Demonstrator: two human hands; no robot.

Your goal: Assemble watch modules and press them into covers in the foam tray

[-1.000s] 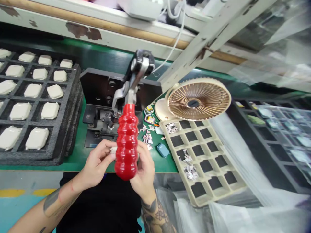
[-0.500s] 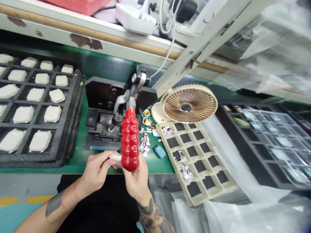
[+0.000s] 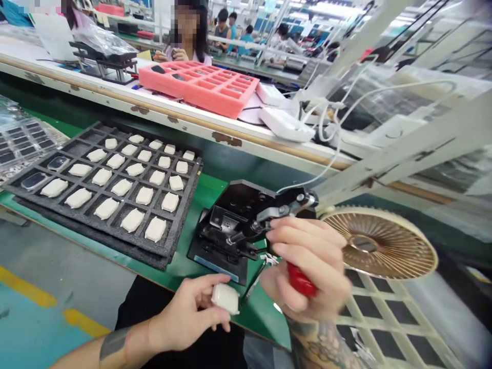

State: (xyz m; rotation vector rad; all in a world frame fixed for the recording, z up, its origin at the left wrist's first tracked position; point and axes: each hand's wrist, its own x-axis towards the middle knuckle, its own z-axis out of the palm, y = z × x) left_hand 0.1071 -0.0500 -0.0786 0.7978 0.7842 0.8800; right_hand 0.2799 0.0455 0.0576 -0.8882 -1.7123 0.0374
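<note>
Near the table's front edge, my left hand (image 3: 192, 312) pinches a small white rounded-square piece (image 3: 226, 299) between thumb and fingers. My right hand (image 3: 307, 261) is wrapped round the red handle (image 3: 301, 281) of a black toggle press (image 3: 226, 225), and only part of the handle shows. The press stands on the green table, in front of and between my hands. To its left lies a black foam tray (image 3: 179, 225) with several similar white pieces in its compartments and two dark-faced ones at its left side.
A beige fan (image 3: 378, 243) stands right of the press, over a cream compartment tray (image 3: 392, 320). On the shelf behind are a pink foam tray (image 3: 192, 92) and a white power strip (image 3: 286, 124). A person (image 3: 188, 36) sits beyond it.
The view has swung up and left, showing the shelf and people. My right hand has left the white piece and closed round the red handle. My left hand still holds the piece.
</note>
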